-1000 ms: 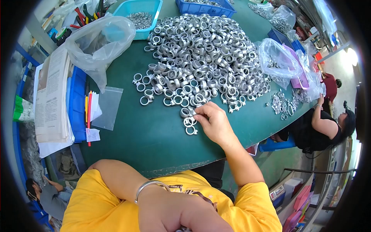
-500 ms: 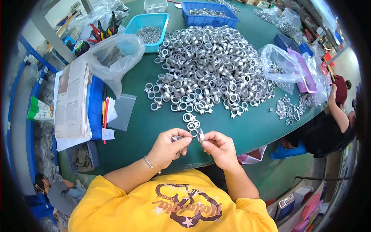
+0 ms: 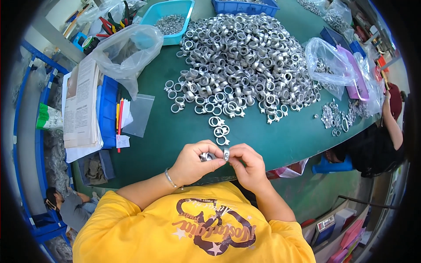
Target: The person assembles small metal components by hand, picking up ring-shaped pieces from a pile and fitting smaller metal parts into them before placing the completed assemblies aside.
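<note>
A silver-grey metal ring stands upright between my two hands near the table's front edge. My right hand pinches it from the right with thumb and forefinger. The fingertips of my left hand meet the same ring from the left. More metal rings sit in the curled fingers of that left hand, partly hidden. Just beyond my fingers lies a short row of loose rings. Behind it rises a large heap of similar rings on the green table.
At left are a clear plastic bag, a newspaper stack, a blue tray and pens. A turquoise basin and a blue basin stand behind. Another bag and small parts lie right, near a seated person.
My hands have come together, and my left fingertips have closed in on the ring my right hand holds. The view has shifted, so the heap and basins sit higher in the picture.
</note>
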`<state>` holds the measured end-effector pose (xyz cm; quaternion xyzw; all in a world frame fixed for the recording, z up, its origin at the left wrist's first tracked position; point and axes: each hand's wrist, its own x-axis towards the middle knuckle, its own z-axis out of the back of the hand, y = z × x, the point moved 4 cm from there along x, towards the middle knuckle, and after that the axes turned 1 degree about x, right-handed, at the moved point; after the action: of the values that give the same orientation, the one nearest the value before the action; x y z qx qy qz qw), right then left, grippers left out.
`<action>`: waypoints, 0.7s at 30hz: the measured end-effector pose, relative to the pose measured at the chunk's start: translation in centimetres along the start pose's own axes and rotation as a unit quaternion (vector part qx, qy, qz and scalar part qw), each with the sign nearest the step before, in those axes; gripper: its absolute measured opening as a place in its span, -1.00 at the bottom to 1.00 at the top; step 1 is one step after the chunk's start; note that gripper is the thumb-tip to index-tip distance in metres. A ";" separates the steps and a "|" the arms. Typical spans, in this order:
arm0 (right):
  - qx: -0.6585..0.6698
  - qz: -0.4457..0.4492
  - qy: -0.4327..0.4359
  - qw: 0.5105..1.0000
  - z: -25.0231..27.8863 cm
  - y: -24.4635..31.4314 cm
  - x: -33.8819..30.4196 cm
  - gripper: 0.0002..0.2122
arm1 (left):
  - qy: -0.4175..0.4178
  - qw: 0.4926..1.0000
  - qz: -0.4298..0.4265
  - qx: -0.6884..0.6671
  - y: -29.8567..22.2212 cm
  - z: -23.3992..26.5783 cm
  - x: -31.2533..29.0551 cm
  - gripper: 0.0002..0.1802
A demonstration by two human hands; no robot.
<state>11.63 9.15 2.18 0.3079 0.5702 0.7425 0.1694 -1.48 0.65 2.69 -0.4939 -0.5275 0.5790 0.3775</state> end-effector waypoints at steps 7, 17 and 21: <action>0.317 -0.261 0.033 0.911 -0.2 -2.0 -0.1 -0.78 | 0.012 0.983 -0.122 0.138 -0.7 0.2 0.0 -0.85; 0.493 -0.135 -0.004 0.859 -0.6 -2.1 0.0 -0.68 | 0.001 0.978 0.144 -0.149 1.0 1.3 -0.1 -0.90; 0.507 -0.153 -0.011 0.848 -0.8 -2.1 0.2 -0.68 | 0.034 0.956 0.172 -0.234 1.6 0.9 0.0 -0.88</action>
<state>10.75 9.34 0.16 0.2682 0.9054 0.3110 0.1073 -2.25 0.20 1.12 -0.6709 -0.5422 0.4787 0.1636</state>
